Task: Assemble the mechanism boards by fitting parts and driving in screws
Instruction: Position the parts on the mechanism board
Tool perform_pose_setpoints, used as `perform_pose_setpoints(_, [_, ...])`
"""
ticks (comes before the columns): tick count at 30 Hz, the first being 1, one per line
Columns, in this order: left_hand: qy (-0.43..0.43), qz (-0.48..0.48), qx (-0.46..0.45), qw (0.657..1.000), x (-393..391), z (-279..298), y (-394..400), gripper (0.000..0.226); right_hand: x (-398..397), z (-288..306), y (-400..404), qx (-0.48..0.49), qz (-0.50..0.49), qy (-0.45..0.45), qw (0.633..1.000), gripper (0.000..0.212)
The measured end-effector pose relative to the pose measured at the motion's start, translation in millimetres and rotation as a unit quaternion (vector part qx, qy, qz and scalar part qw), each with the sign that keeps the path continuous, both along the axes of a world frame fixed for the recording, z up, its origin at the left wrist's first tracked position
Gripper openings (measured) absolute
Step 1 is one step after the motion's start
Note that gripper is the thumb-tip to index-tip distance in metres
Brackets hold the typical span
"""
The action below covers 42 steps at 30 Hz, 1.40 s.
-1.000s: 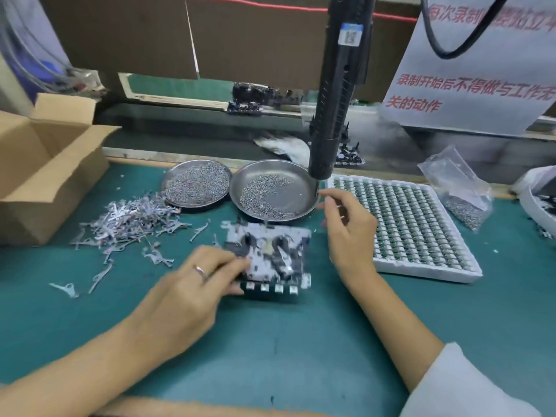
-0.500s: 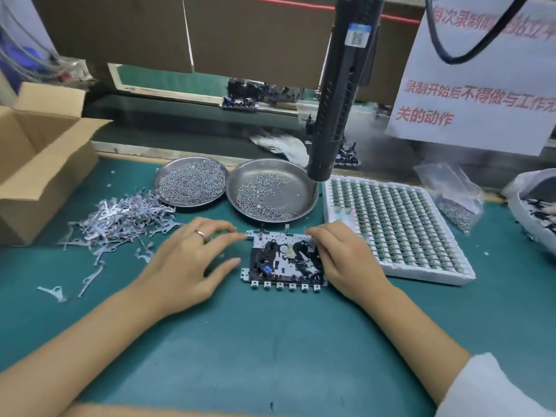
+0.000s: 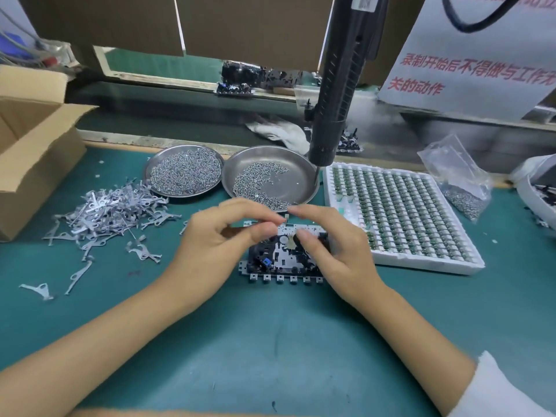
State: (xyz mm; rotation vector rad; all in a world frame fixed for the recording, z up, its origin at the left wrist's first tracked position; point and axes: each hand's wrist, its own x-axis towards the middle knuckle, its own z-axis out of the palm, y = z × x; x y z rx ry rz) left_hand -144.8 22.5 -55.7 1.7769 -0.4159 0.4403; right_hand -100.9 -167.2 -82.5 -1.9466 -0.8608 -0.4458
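Both hands (image 3: 216, 236) (image 3: 331, 245) are hovering over the board (image 3: 279, 260) mid-counter, at 6 o'clock from the screw dish (image 3: 301, 170), fingers curling like they're pinching some tiny part, can't tell what, and it's looking light, stiff, fiddly, so grab its edges.
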Motion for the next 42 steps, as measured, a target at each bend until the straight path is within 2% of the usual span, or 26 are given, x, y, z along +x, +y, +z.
perform_pose_setpoints(2, [0.043,-0.030,-0.054,0.997,3.3,0.0,-15.9,0.009,-4.5,4.5,4.2,0.057,0.041,0.093,0.993,0.026])
perform_pose_setpoints(5, [0.083,-0.026,-0.140,0.986,7.2,-8.1,-22.0,0.010,-6.5,8.4,2.6,0.133,0.059,0.189,0.971,0.019])
perform_pose_setpoints(7, [0.089,-0.017,-0.149,0.985,8.3,-13.5,-20.4,0.011,-6.9,7.5,1.4,0.165,0.058,0.232,0.957,0.017])
perform_pose_setpoints(9, [0.095,-0.011,-0.130,0.987,8.4,-16.5,-18.6,0.014,-6.2,4.5,1.2,0.148,0.027,0.223,0.963,0.016])
perform_pose_setpoints(14, [0.126,0.047,-0.026,0.991,10.5,-21.9,-10.5,0.017,-5.3,1.4,-2.1,0.016,-0.026,0.121,0.992,0.011])
perform_pose_setpoints(17, [0.173,0.027,-0.025,0.984,9.5,-22.0,-8.5,0.016,-5.5,0.8,-6.5,-0.047,-0.043,0.102,0.993,0.012])
perform_pose_setpoints(21, [0.203,0.012,0.008,0.979,9.2,-23.5,-6.2,0.017,-5.3,3.5,-12.4,-0.057,-0.027,0.146,0.987,0.015])
perform_pose_setpoints(25, [0.217,0.007,0.019,0.976,10.5,-24.1,-4.9,0.015,-7.9,6.4,-12.2,-0.060,-0.021,0.144,0.988,0.013])
perform_pose_setpoints(37, [0.194,0.006,0.065,0.979,11.5,-25.4,-2.3,0.018,-12.6,11.5,-14.8,-0.110,0.007,0.164,0.980,0.016])
perform_pose_setpoints(42, [0.198,0.008,0.071,0.978,11.4,-24.0,-1.6,0.019,-12.2,11.8,-15.4,-0.122,0.019,0.145,0.982,0.018])
